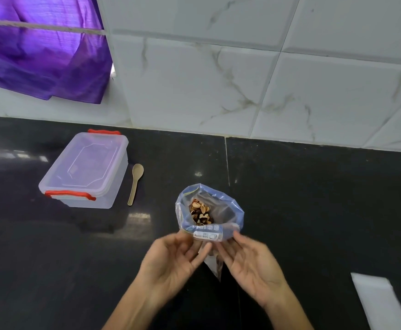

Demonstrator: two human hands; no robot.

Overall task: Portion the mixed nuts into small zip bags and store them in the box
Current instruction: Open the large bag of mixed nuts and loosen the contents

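Nearest the camera, the left hand [171, 260] and right hand [252, 263] meet at the rolled-down near rim of the bag of mixed nuts [209, 210], each grip apparently pinching that rim, though blur hides the fingertips. The bag stands upright on the dark bench [314, 198], mouth spread open, just beyond both hands. A stack of small zip bags [380, 298], as it seems, lies near the right hand. Farther off to the left, the spoon [135, 184] lies just beside the lidded box [85, 170], handle toward the person; the left hand is nearer it.
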